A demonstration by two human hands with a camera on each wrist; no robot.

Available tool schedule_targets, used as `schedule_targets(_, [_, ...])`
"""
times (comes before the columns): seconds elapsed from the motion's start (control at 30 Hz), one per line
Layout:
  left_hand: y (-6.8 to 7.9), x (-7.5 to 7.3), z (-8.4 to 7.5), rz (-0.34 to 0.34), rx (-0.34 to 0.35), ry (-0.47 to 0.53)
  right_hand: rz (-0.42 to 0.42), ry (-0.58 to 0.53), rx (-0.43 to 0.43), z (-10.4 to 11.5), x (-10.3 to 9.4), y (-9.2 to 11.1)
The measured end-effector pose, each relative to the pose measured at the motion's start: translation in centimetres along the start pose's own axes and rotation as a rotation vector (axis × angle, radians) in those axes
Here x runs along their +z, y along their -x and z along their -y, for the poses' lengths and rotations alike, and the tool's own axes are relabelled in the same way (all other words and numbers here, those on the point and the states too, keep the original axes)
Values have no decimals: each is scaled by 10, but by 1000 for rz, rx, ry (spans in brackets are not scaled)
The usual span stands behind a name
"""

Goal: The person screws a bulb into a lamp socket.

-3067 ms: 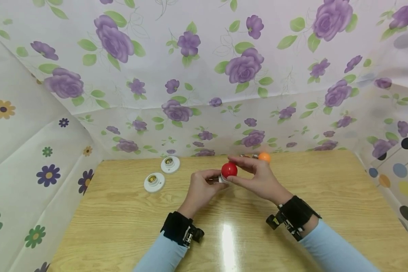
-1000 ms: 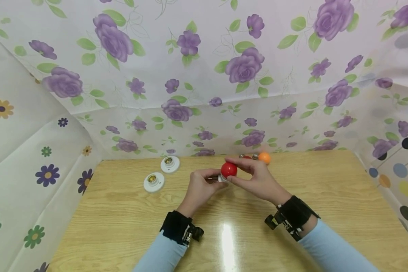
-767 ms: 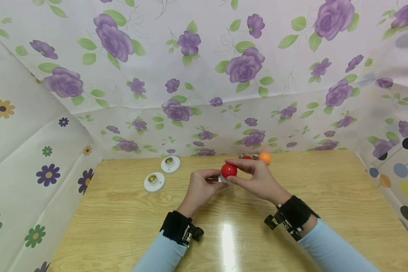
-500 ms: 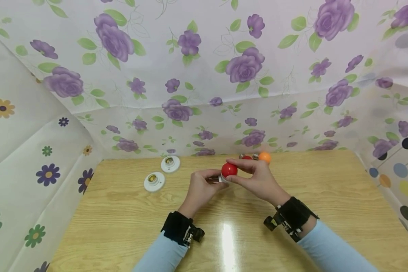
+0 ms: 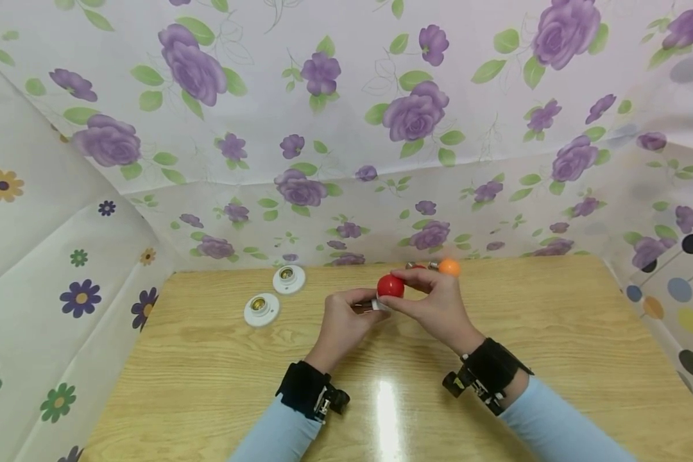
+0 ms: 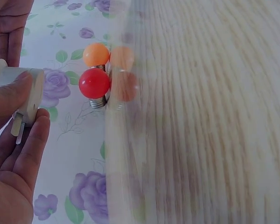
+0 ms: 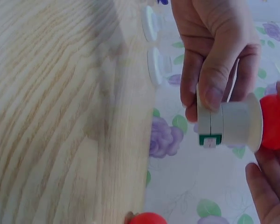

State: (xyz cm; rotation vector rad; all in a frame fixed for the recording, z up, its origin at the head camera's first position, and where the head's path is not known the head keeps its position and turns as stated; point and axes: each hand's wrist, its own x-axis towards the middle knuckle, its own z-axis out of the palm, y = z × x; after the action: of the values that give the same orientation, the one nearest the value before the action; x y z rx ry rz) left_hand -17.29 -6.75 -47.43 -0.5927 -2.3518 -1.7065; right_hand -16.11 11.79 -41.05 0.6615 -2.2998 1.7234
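Gripping round glossy red bulb (image 5: 390,285).

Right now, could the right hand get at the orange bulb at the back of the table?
Probably not yet: the right hand pinches the red bulb. The orange bulb lies unobstructed just beyond its fingers.

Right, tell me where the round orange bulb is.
The round orange bulb lies at the far edge of the wooden table in the head view, just beyond the right hand, beside a loose red bulb.
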Motion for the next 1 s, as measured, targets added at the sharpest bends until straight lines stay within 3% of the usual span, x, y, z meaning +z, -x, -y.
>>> schedule_targets(0.47, [-3,-8,0,57,-22,31,227,-84,-22,-4,-12,-7])
schedule_targets(0.77, [-2,-7,1,64,-21,32,234,-76,0,-27,-9,-7])
schedule_targets(1.0, [-1,-5,4,43,-7,13,196,-88,21,-28,-7,-6])
